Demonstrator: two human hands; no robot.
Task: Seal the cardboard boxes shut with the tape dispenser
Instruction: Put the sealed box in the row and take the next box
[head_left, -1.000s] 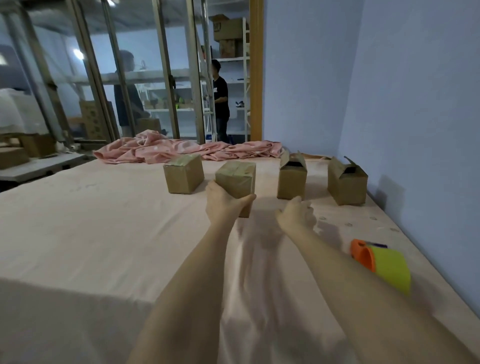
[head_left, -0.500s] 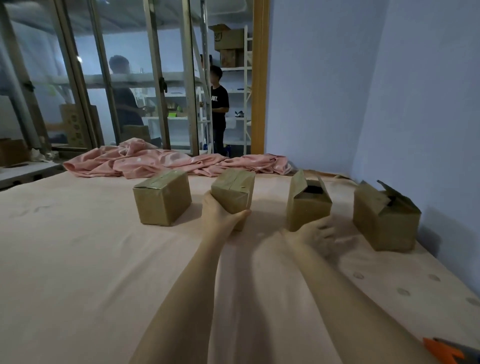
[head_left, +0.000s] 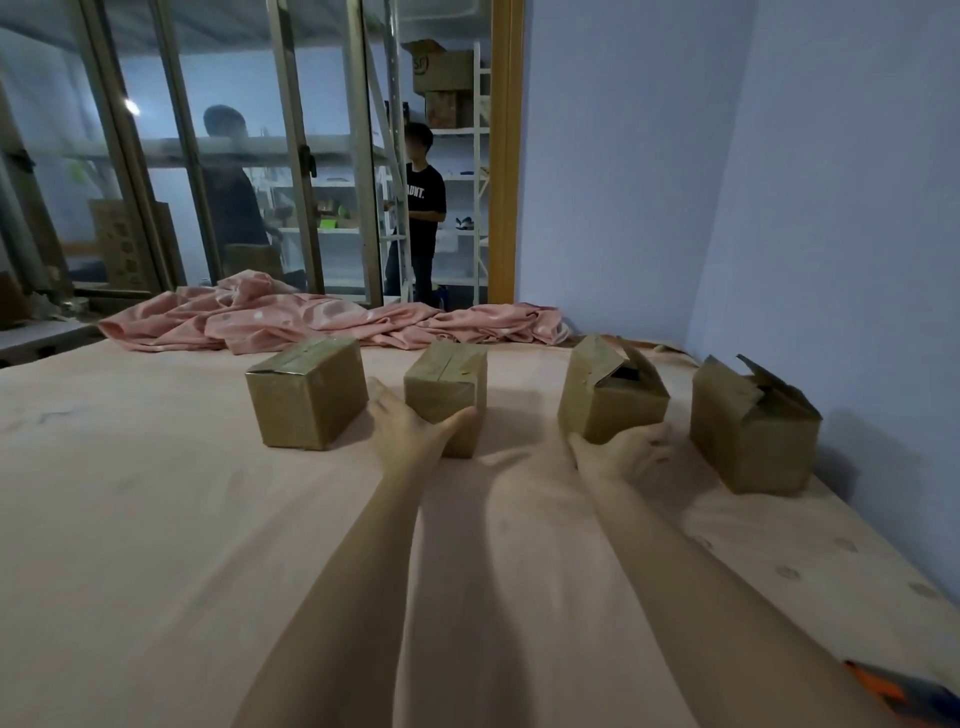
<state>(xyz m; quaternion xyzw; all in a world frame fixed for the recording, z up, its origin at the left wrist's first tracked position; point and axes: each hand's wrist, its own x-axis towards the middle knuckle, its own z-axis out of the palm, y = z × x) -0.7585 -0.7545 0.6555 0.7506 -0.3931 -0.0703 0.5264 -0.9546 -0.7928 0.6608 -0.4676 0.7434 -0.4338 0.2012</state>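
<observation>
Four brown cardboard boxes stand in a row on the pink-covered table (head_left: 156, 519). The leftmost box (head_left: 306, 397) and the second box (head_left: 447, 387) are taped shut. The third box (head_left: 613, 400) and the fourth box (head_left: 753, 436) have their top flaps standing open. My left hand (head_left: 410, 431) holds the second box at its near lower corner, thumb across the front and fingers along its left side. At the base of the third box, my right hand (head_left: 623, 452) grips its near lower edge. An orange tape dispenser (head_left: 893, 693) lies at the bottom right, mostly cut off by the frame.
A crumpled pink cloth (head_left: 322, 322) lies along the table's far edge behind the boxes. A blue wall (head_left: 831, 208) runs close along the right side. Beyond glass panels, two people stand among shelves holding cartons.
The view has moved closer to the boxes. My left hand has set the second box down upright in the row. My right hand has reached forward and taken hold of the third box.
</observation>
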